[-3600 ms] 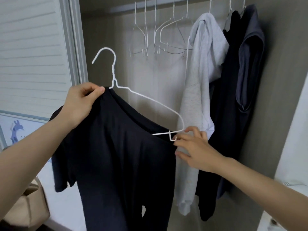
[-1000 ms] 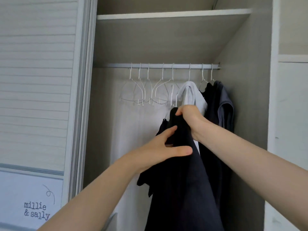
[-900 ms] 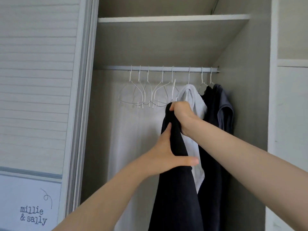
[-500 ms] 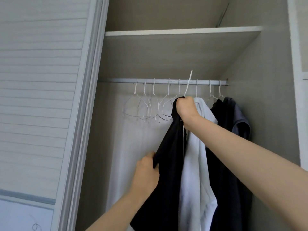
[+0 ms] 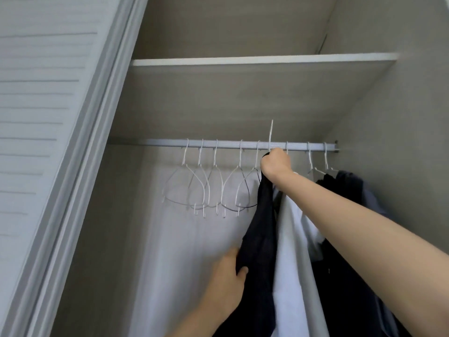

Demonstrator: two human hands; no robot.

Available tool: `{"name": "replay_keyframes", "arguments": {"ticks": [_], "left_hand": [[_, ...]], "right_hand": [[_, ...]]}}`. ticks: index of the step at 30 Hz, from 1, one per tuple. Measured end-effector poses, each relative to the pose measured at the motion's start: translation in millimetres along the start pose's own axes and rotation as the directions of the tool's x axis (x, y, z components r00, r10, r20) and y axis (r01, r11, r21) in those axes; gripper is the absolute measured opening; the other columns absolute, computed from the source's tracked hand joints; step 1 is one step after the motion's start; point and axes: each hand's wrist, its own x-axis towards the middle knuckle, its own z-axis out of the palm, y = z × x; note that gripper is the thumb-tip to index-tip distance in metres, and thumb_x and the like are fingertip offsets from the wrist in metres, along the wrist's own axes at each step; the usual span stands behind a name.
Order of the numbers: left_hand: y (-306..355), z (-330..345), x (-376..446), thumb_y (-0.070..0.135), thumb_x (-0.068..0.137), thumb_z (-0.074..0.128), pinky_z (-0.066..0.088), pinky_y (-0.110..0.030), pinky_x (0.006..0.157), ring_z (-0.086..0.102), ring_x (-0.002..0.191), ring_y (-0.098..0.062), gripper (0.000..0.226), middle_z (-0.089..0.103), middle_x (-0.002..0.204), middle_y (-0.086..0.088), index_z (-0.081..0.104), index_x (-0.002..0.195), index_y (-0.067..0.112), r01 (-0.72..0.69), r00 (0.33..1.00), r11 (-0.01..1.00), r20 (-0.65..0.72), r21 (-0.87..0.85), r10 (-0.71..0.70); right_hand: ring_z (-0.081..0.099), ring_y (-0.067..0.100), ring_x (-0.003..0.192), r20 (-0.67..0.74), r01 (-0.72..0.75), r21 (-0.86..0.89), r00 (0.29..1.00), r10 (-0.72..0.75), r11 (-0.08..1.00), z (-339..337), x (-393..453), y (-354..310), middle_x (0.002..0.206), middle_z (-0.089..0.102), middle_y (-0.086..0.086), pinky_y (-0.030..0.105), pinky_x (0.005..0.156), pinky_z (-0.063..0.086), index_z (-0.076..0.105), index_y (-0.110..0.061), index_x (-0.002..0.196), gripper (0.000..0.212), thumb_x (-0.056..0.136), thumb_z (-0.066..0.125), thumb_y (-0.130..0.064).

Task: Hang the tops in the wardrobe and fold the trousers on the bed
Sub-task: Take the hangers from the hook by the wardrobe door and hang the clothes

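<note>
The right hand has climbed from chest height to just under the rail, fingers curled tight round the neck of the hanger and the collar of the black top; the white hook now pokes above the rail near its right half, between the empty hangers and the white top, though whether it has caught the rail cannot be told. The left hand, which half a second ago was pinching the black cloth higher up, now grips its edge lower down, steadying the drape. Judged from this, the top is a moment from hanging: the hook likely needs to drop over the rail, then both hands can let go. The black top hangs from the right hand, touching the white top beside it, with dark tops further right against the wardrobe's side wall. A shelf spans the wardrobe above the rail, and a slatted sliding door stands at the left edge. No trousers or bed are in view, so that part of the task looks undone.
</note>
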Motion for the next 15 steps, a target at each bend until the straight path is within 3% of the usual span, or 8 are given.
{"name": "replay_keyframes", "arguments": {"ticks": [2,4,7,9,11,13,15], "left_hand": [[-7,6,6,0.005,0.095,0.054,0.039,-0.001,0.083,0.059,0.098,0.004,0.033,0.064,0.108,0.015,0.059,0.124,0.020,-0.010,1.000,1.000,0.015,-0.014,0.010],[-13,10,11,0.004,0.095,0.054,0.037,0.003,0.081,0.058,0.099,0.005,0.035,0.063,0.108,0.017,0.058,0.125,0.020,-0.024,0.999,1.000,0.025,-0.021,0.024],[-22,15,13,0.006,0.095,0.055,0.036,0.004,0.081,0.057,0.101,0.005,0.036,0.061,0.107,0.020,0.058,0.128,0.022,-0.041,0.998,0.999,0.053,-0.007,0.041],[-28,17,11,0.009,0.096,0.055,0.035,0.005,0.081,0.056,0.102,0.007,0.038,0.061,0.109,0.021,0.056,0.131,0.024,-0.044,0.996,0.999,0.075,-0.002,0.044],[-31,18,9,0.010,0.096,0.055,0.034,0.006,0.082,0.055,0.102,0.009,0.039,0.061,0.112,0.021,0.055,0.133,0.025,-0.039,0.995,0.999,0.095,-0.010,0.040],[-33,18,6,0.010,0.096,0.056,0.035,0.005,0.083,0.056,0.100,0.012,0.040,0.062,0.112,0.021,0.055,0.133,0.025,-0.033,0.994,0.999,0.103,-0.024,0.035],[-34,20,3,0.010,0.096,0.056,0.034,0.004,0.086,0.057,0.108,0.007,0.042,0.063,0.118,0.019,0.053,0.135,0.025,-0.032,0.993,0.999,0.111,-0.033,0.035]], "right_hand": [[0.055,0.036,0.101,-0.003,-0.051,0.028,0.999,0.051,0.998,6,11,6,0.115,0.059,0.022,0.030,0.072,0.038,0.056,0.004,0.090,0.015,0.092,0.041,0.002],[0.055,0.036,0.110,0.006,-0.079,0.021,0.997,0.079,0.997,11,17,12,0.119,0.058,0.023,0.032,0.074,0.040,0.056,0.004,0.099,0.017,0.092,0.041,0.001],[0.052,0.033,0.094,0.075,-0.066,-0.077,0.995,0.072,0.995,17,20,22,0.091,0.057,0.015,0.031,0.072,0.040,0.052,0.000,0.080,0.017,0.092,0.041,0.000],[0.048,0.030,0.085,0.100,-0.049,-0.138,0.993,0.063,0.989,18,17,24,0.071,0.046,0.007,0.029,0.068,0.038,0.043,-0.005,0.067,0.025,0.091,0.040,-0.001],[0.046,0.029,0.082,0.119,-0.016,-0.180,0.992,0.038,0.983,17,10,25,0.067,0.042,0.006,0.027,0.061,0.036,0.037,-0.008,0.064,0.028,0.090,0.041,0.000],[0.053,0.034,0.086,0.114,0.062,-0.245,0.993,-0.035,0.967,17,-1,27,0.078,0.053,0.011,0.027,0.061,0.035,0.040,-0.007,0.068,0.022,0.088,0.043,0.002],[0.057,0.039,0.098,0.107,0.175,-0.352,0.984,-0.146,0.919,16,-19,32,0.103,0.059,0.021,0.031,0.066,0.035,0.047,0.001,0.091,0.005,0.087,0.045,0.001]]}}
